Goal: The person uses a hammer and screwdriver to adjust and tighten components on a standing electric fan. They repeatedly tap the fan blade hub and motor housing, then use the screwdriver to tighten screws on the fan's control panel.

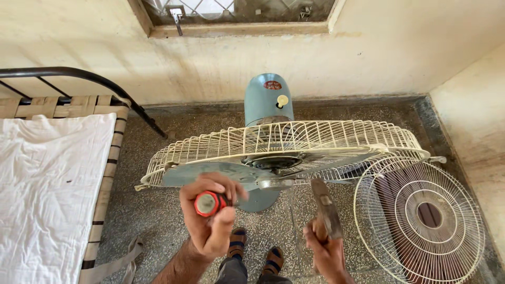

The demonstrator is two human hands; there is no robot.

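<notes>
**Two hands, two tools, one big fan**

A person stands over a big fan (273,152) on the speckled floor (158,210). The fan has a blue-grey motor (267,97) at the back and a cream wire cage (294,138) around its blades (210,172). The front of the cage is off. That round front grille (421,215) leans just beside the fan, on the right.

The left hand (210,215) is closed tight around a screwdriver with a red and black handle (209,203). Its tip points in toward the middle of the fan, close to the blades. I cannot tell if the tip touches anything.

The right hand (326,252) is wrapped around the handle of a hammer (325,208). The hammer head points up, near the fan's hub (273,162).

Two feet in sandals (255,252) show at the bottom, between the hands.

On the left is a cot (100,173) with a white sheet (47,184) and a black metal rail (79,73). A window (236,13) sits in the pale wall (368,58) behind the fan.
</notes>
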